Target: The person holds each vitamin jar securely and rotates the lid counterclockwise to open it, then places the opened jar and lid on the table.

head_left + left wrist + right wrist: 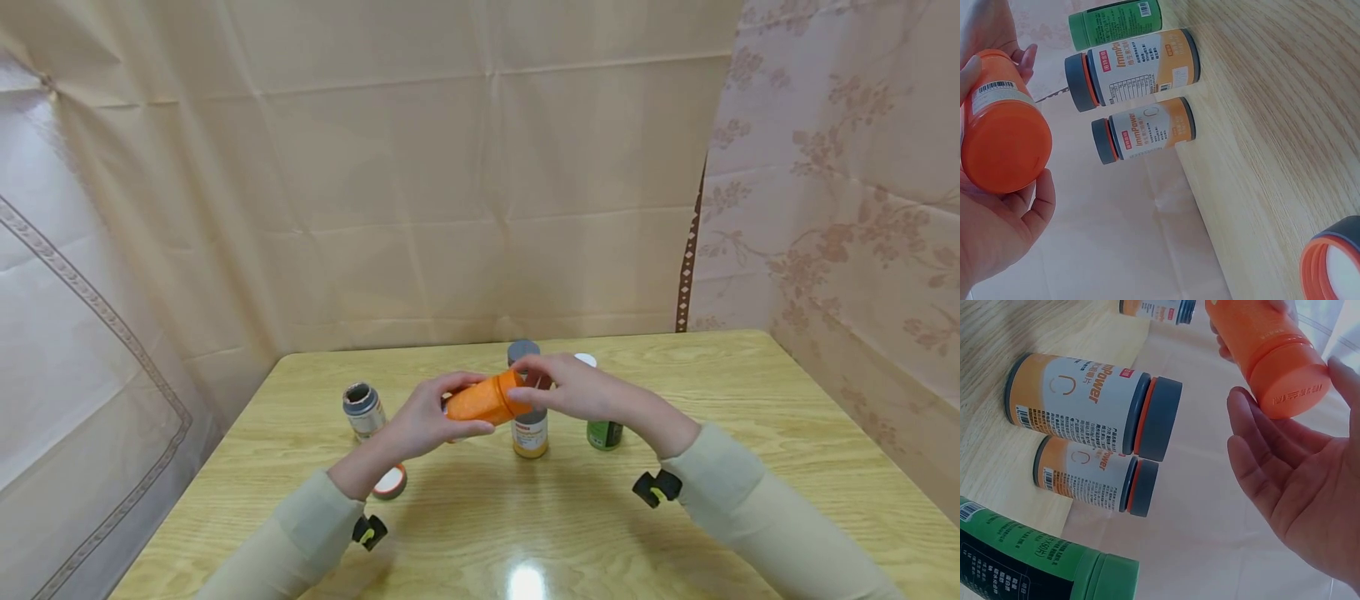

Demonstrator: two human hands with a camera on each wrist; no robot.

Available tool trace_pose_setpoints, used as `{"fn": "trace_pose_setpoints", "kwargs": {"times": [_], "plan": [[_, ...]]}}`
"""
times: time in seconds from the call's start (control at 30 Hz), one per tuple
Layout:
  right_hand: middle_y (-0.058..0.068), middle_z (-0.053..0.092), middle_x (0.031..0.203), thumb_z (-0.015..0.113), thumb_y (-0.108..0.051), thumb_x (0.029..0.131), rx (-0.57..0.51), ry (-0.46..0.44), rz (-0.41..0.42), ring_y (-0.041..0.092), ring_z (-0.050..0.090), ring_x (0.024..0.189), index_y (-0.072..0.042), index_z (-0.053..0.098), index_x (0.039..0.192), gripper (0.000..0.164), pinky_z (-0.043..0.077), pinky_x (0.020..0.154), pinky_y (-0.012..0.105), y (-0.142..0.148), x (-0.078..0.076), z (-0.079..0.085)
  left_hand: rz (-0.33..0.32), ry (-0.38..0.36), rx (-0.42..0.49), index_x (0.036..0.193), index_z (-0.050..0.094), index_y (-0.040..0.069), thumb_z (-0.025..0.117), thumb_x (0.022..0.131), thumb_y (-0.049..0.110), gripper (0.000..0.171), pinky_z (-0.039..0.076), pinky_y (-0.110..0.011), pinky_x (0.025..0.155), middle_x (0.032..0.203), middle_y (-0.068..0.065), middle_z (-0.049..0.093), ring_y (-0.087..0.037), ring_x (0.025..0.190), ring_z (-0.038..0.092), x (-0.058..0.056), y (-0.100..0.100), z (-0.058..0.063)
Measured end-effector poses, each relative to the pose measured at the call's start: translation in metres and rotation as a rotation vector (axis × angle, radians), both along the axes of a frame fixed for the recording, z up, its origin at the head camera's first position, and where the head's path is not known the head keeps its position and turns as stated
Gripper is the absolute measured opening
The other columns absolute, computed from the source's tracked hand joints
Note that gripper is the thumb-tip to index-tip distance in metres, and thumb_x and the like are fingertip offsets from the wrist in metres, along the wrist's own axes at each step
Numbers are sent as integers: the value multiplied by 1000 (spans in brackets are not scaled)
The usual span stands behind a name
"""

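Observation:
My left hand [427, 417] grips an orange bottle [480, 402] by its body, holding it tilted above the table. At its other end, the thumb and fingers of my right hand [581, 387] are around the orange cap [1290, 381], which has raised lettering. The cap is on the bottle. Beyond the hands stand two white-and-orange bottles with grey lids, a larger one [1141, 69] and a smaller-looking one [1147, 128]. A green bottle [1041, 562] with a green cap is partly hidden under my right forearm in the head view.
A lidless grey-necked bottle [365, 412] stands on the left of the wooden table [675, 533]. Near my left wrist lies a loose grey lid [390, 482], its orange rim and white inside facing up. Beige cloth [450, 208] hangs behind the table.

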State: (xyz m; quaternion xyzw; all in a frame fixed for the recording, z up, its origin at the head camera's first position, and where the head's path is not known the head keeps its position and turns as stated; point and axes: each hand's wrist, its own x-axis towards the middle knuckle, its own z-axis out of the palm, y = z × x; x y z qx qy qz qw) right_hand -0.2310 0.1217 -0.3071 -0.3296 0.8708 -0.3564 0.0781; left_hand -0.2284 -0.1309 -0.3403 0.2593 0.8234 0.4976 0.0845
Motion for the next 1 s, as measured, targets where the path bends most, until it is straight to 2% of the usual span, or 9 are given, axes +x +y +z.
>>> {"fn": "trace_pose_setpoints", "kwargs": {"times": [0.17,0.33,0.5,0.67,0.77,0.87,1.0], "plan": [[-1,63,98,65,-36,94,6,52,20,16,59,90,-6,55,130,47,51,76,32,2,1,1,5,-1,2,131,59,17,83,79,28,58,55,-38,63,114,-7,60,-27,87,59,0,1,1],[0,63,106,72,-32,89,-18,75,40,16,60,94,-10,52,134,54,52,79,33,4,1,1,12,-5,-2,131,58,18,82,79,29,58,55,-38,63,113,-7,60,-27,87,59,0,0,1],[1,61,117,77,-26,86,-51,110,70,17,60,101,-10,49,136,60,51,85,43,6,1,-1,4,-5,6,130,59,17,82,80,29,57,55,-38,63,112,-7,60,-28,86,59,-1,0,0],[3,59,124,79,-21,83,-63,166,73,20,58,108,-8,48,137,63,45,93,53,6,2,-2,3,-1,13,130,58,17,82,80,29,57,54,-38,63,110,-7,61,-27,85,59,-1,0,0],[4,57,129,76,-28,86,-64,154,46,22,57,110,-9,47,138,62,45,93,54,6,3,-3,7,-2,13,130,59,17,82,79,29,57,54,-38,62,110,-8,61,-27,85,59,-1,-1,0],[4,56,130,67,-38,92,-59,111,3,21,57,109,-12,47,139,58,47,89,48,5,3,-3,8,-6,11,130,58,17,82,79,29,57,54,-38,63,111,-8,61,-27,86,59,-1,-1,-1],[2,60,121,54,-45,98,-38,63,-37,19,57,105,-14,49,137,50,50,85,41,4,2,-4,0,-10,4,130,58,18,82,80,28,57,54,-38,63,113,-7,60,-28,88,59,-2,-1,-1]]}}
